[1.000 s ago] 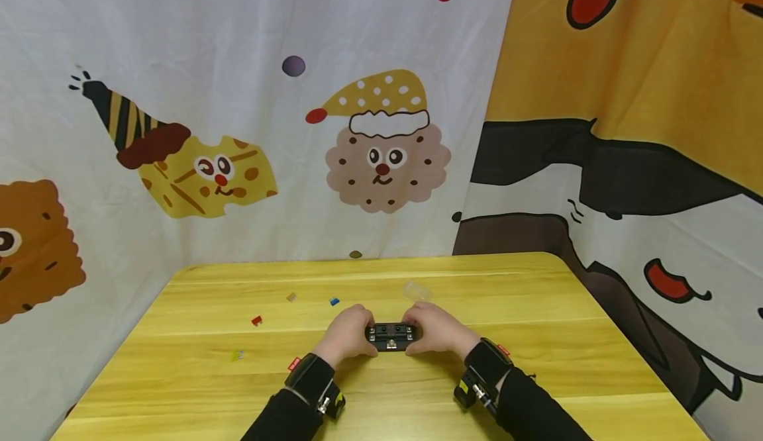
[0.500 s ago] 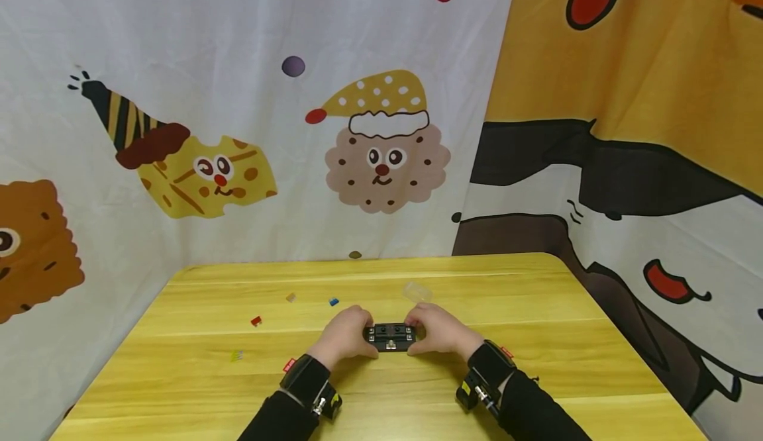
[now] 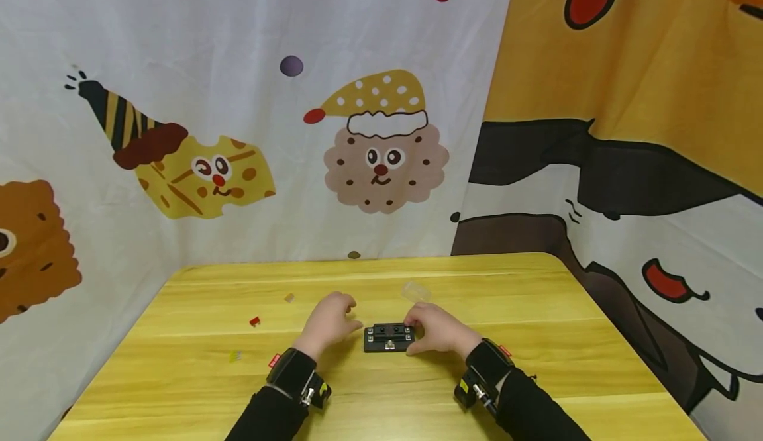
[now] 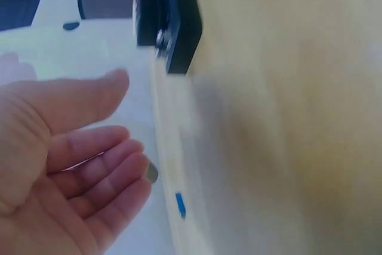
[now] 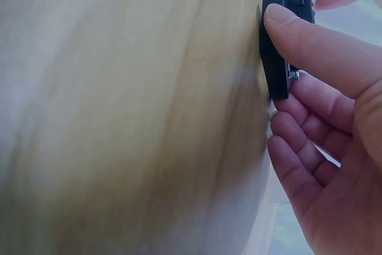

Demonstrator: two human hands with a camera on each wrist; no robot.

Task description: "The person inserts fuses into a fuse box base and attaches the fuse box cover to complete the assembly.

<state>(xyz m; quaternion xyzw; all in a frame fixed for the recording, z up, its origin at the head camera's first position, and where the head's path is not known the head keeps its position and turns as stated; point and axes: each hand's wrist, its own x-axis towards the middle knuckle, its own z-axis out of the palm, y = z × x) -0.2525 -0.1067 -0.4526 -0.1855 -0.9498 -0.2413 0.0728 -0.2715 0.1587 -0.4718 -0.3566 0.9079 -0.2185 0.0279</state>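
And here the right hand (image 3: pixel 440 328) has the black oblong block with silvery metal fittings (image 3: pixel 389 345) pinched by its right end, thumb on the near face, fingers round the far side. The block's long axis runs side to side, straight across the person's front, between the two hands; whether its underside touches the pale wooden counter (image 3: pixel 596 355) is hard to call.

Over to the left hand (image 3: pixel 328 322): nothing in its grasp, thumb well parted from loosely bent fingers. The block's free left end lies to its right and a touch nearer the person, with a strip of counter between. So the right hand is the nearer, in contact, while the left is beside the block but apart.

Now the left wrist view, and there's the small blue piece (image 4: pixel 181 205), on the counter past the left fingertips, not touching them; the head view loses it behind that hand. Farther left, a small red piece (image 3: pixel 255 322) sits well apart from the block, and a clear plastic box (image 3: pixel 415 291) lies beyond the right hand.
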